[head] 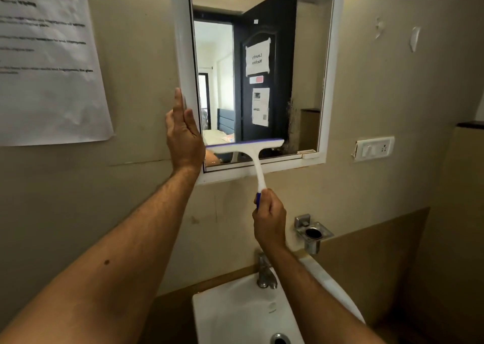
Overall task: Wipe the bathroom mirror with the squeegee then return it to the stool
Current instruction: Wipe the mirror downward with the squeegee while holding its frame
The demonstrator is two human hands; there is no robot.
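Right hand (269,219) fists the squeegee (251,152) handle; left hand (183,136), flat, steadies the mirror (262,55) frame. Near the bottom edge, uneven pressure could leave streaks.

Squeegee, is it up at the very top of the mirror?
No, the squeegee blade sits low on the mirror, just above the bottom frame.

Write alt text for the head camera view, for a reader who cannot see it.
A person's right hand holds a white squeegee by its blue grip, blade near the bottom of a white-framed bathroom mirror, while the left hand rests flat on the frame's left edge. Below are a white sink and metal tap.
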